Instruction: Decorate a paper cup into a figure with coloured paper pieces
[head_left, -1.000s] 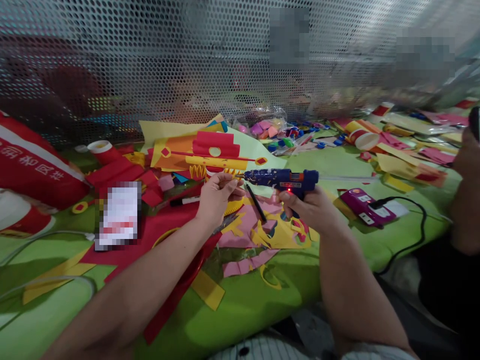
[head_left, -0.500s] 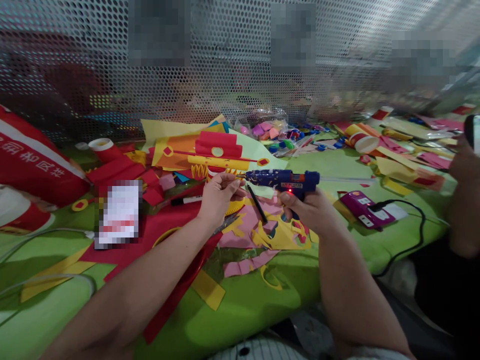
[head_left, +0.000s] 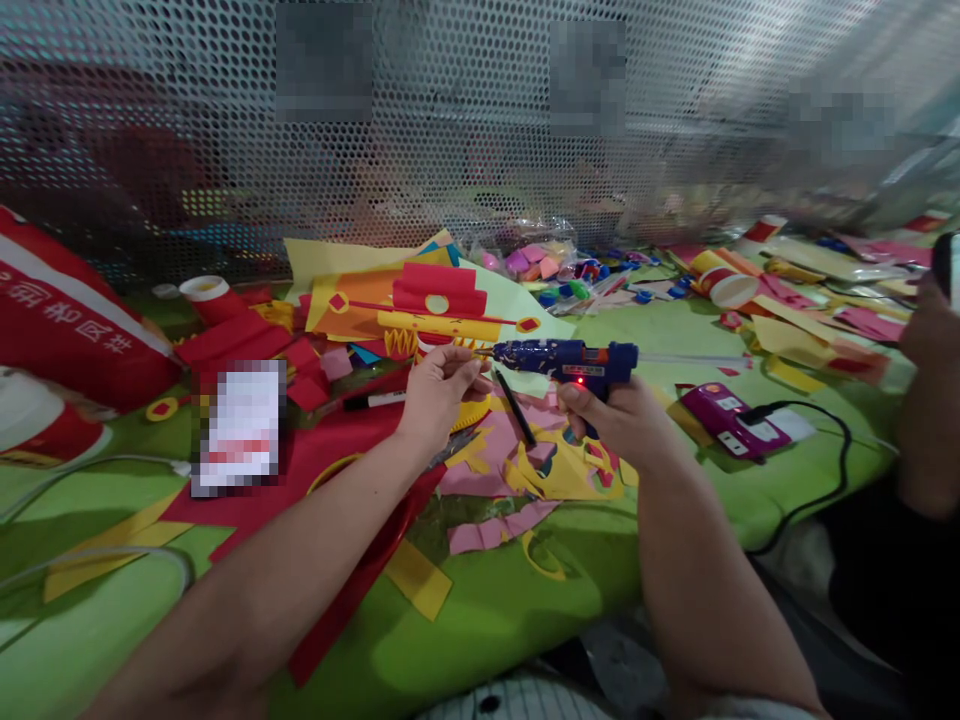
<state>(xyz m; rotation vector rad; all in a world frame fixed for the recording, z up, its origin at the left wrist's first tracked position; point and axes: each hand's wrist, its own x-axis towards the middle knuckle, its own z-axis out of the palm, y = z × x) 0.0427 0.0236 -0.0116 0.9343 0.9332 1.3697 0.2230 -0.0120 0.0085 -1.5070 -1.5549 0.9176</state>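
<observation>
My right hand (head_left: pixel 611 410) is wrapped round the handle of a blue hot glue gun (head_left: pixel 540 357), its red light lit and a clear glue stick (head_left: pixel 686 361) jutting from the back. The nozzle points left and meets the fingertips of my left hand (head_left: pixel 439 395). Those fingers are pinched together; whatever small piece lies between them is too hidden to name. Just behind stands a paper figure (head_left: pixel 437 325) with a red hat and yellow face, partly covered by my left hand. A black stick-like pen (head_left: pixel 515 408) lies under the gun.
Pink and yellow paper scraps (head_left: pixel 487 475) litter the green tabletop (head_left: pixel 525 600). A purple power adapter (head_left: pixel 733 418) with a black cord sits to the right, near another person's arm (head_left: pixel 930 400). At left are a red bag (head_left: pixel 75 310), a paper cup (head_left: pixel 206 295) and red paper (head_left: pixel 300 470).
Both hands and the glue gun hold almost the same position. The whole view has shifted very slightly; nothing is taken up or let go.
</observation>
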